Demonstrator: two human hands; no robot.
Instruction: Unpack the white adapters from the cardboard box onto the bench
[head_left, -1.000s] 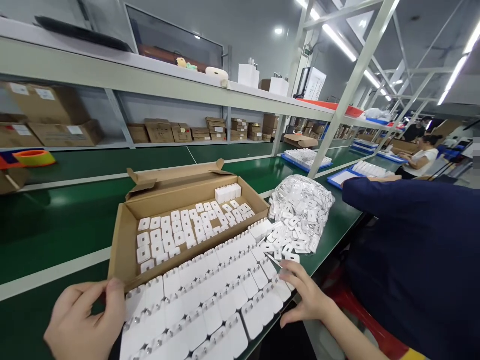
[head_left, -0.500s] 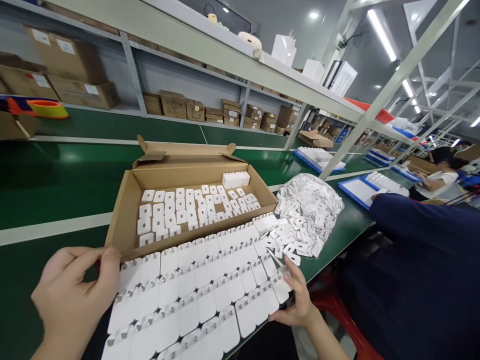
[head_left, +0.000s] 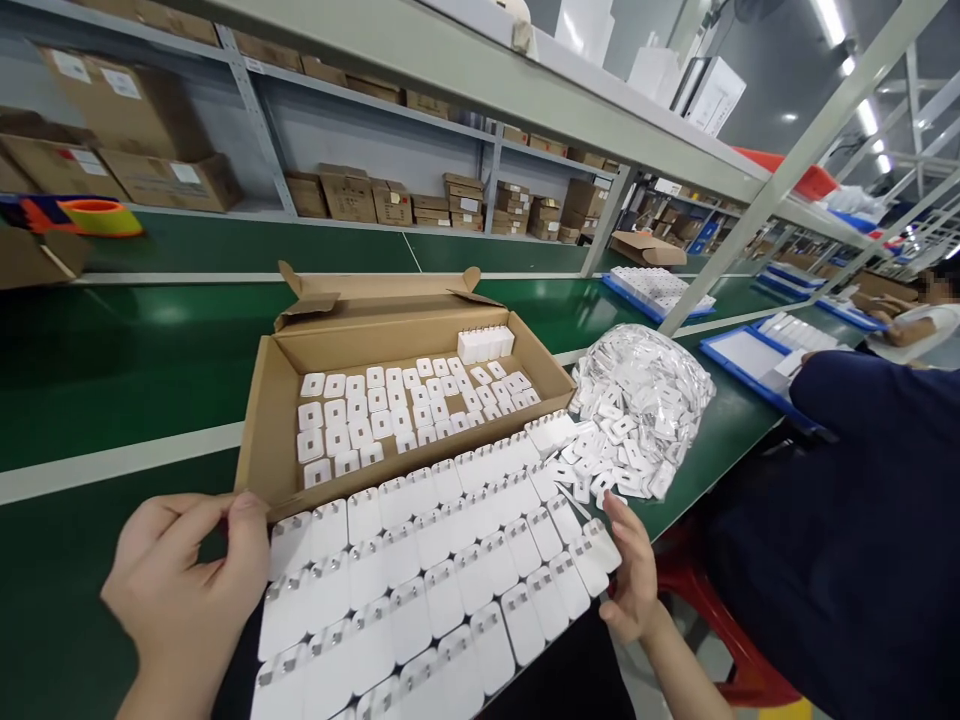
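Note:
My left hand is closed in a pinch at the near left corner of an open cardboard box. Inside the box, small white pieces with square holes stand in rows, and a row of white plug adapters fills the far right corner. Several rows of white plug adapters with metal prongs lie side by side in front of the box. At the right end of these rows is my right hand, its thumb and fingers apart with nothing between them. Whether its fingertips touch the end adapters I cannot tell.
A clear plastic bag spills loose white pieces right of the box. Blue trays lie further along the green bench. A person in a dark top sits at the right. A shelf beam crosses above.
My right hand has loosened from the end of the adapter rows, with its fingers further apart. My left hand keeps its pinch at the box corner. The view has shifted slightly.

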